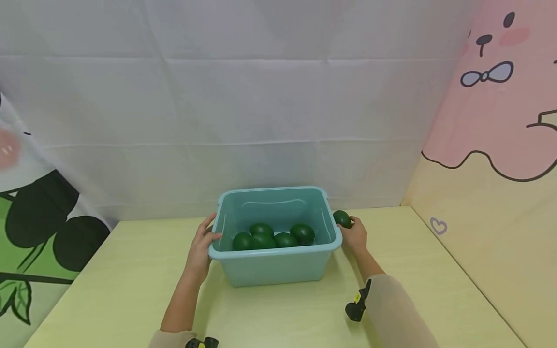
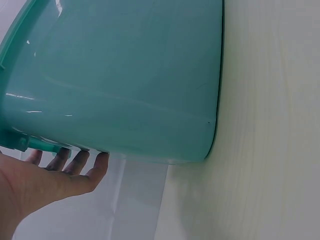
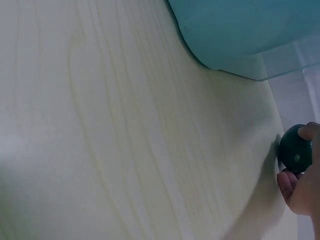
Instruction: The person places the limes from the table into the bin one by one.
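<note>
A light blue plastic bin stands on the table with several dark green avocados on its floor. At its left side my left hand grips the rim, thumb over the edge. The left wrist view has the fingers of that hand against the outer wall below the rim; the thumb is hidden there. Just outside the bin's right wall, my right hand holds another avocado between thumb and fingers. In the right wrist view this avocado is close to the tabletop, its stem end showing.
The pale yellow wood-grain table reaches back to a white creased cloth behind the bin. A printed panel with a pink animal borders the right side. Another printed panel borders the left.
</note>
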A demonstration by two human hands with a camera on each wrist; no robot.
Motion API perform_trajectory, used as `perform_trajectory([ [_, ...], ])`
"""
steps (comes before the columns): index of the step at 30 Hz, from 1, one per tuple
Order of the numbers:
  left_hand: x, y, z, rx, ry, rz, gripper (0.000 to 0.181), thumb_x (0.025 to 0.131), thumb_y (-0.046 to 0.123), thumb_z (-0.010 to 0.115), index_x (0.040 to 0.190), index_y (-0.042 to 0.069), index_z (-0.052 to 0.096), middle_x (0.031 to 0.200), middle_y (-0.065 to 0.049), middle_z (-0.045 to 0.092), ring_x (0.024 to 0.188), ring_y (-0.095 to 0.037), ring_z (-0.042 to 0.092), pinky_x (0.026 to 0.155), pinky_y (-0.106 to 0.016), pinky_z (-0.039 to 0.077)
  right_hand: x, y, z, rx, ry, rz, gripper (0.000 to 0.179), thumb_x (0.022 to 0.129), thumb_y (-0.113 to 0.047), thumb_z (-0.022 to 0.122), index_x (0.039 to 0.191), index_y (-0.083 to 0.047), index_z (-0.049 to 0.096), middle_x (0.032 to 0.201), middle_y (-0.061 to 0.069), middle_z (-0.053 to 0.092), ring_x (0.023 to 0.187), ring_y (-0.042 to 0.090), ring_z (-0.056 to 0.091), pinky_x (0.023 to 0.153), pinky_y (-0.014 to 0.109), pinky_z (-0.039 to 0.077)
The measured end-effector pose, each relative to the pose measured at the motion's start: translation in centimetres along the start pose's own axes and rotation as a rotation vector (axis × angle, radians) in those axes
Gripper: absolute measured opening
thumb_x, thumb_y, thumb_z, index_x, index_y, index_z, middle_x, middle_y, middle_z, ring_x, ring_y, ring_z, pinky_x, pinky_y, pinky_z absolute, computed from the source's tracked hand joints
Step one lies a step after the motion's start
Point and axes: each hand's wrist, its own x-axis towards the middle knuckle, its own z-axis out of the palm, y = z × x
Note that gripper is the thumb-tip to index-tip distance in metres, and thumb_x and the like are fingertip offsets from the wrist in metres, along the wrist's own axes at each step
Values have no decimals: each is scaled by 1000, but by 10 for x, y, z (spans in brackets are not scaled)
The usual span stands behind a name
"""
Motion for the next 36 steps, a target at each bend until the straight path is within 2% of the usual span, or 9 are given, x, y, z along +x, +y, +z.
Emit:
perform_trajectory([
  [9, 1, 1, -2, -3, -3, 4, 61, 93, 8, 36, 150, 18, 17, 152, -16, 21, 131, -34, 30, 95, -37, 36, 1, -1, -4, 28, -12, 23, 65, 85, -25, 61, 137, 6, 37, 125, 31, 50, 114, 43, 49, 95, 53, 40],
  [17, 1, 0, -2, -3, -7, 9, 61, 93, 8, 35, 150, 19, 17, 153, -15, 21, 131, -34, 31, 96, -39, 35, 0, -1, -11, 45, -8, 22, 64, 85, -25, 59, 137, 4, 37, 123, 29, 51, 112, 40, 49, 93, 52, 40],
  [29, 0, 0, 0, -1, -9, 17, 61, 93, 8, 35, 150, 18, 17, 152, -17, 22, 130, -34, 31, 94, -37, 36, -5, -7, -32, 73, -20, 1, 65, 86, -26, 61, 138, 4, 36, 127, 29, 47, 115, 39, 44, 95, 52, 37],
  [36, 0, 0, 0, 8, -8, 10, 61, 93, 9, 36, 150, 20, 17, 152, -16, 21, 131, -35, 32, 95, -39, 36, -6, -14, -46, 29, -17, -21, 66, 86, -28, 61, 139, 2, 36, 126, 29, 49, 114, 39, 45, 95, 52, 37],
])
